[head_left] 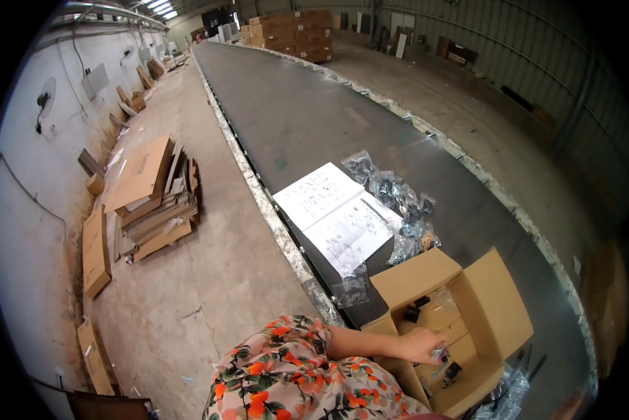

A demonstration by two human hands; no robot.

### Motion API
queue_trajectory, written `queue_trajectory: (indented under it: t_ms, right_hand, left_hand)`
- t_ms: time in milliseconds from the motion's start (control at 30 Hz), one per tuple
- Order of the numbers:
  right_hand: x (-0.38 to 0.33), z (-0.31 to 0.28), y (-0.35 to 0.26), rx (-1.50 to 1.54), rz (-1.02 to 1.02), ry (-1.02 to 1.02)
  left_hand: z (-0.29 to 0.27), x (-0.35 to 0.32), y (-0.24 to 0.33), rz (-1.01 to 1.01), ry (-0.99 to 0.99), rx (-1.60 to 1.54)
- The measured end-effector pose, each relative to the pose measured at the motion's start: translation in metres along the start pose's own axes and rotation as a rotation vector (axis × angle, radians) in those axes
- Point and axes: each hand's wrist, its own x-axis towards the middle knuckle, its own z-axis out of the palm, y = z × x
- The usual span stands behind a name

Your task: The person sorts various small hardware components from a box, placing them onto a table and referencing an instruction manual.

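Head view, left hand (421, 344) gripping small clear bag (439, 352) inside open cardboard box (493, 304), right hand unseen.

Soft daylight, heavy fisheye edge warp

Open carton (493, 308) sits on conveyor belt (293, 119), near end. Instruction sheets (335, 213) lie behind it, bagged hardware (398, 203) to their right. One bag (351, 287) left of carton. Flat cardboard stack (153, 199) on floor, left of belt.
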Motion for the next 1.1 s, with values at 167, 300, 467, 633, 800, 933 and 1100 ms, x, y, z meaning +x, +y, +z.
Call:
queue_trajectory:
  t_ms: [167,300,467,633,800,933,1100]
  right_hand:
    - [-0.023,0.067,0.151,-0.263,-0.084,-0.426]
    - [-0.086,0.119,0.171,-0.781,-0.616,-0.561]
    - [-0.107,0.130,0.168,-0.975,-0.771,-0.464]
    - [-0.112,0.129,0.170,-0.960,-0.764,-0.518]
    - [-0.113,0.128,0.173,-0.973,-0.876,-0.459]
    - [-0.111,0.123,0.182,-0.985,-0.849,-0.448]
    - [-0.117,0.126,0.180,-0.950,-0.825,-0.419]
  left_hand:
    - [-0.004,-0.007,0.006,-0.046,0.030,0.019]
    - [-0.002,-0.006,0.002,-0.012,0.024,0.028]
    - [-0.003,-0.003,0.006,-0.033,-0.013,0.039]
    - [0.001,-0.007,-0.003,0.018,0.042,0.075]
    - [-0.003,-0.002,0.004,-0.044,-0.040,0.041]
    - [-0.004,-0.005,0.006,-0.021,-0.019,0.060]
    - [-0.005,-0.006,0.007,0.015,0.003,0.074]
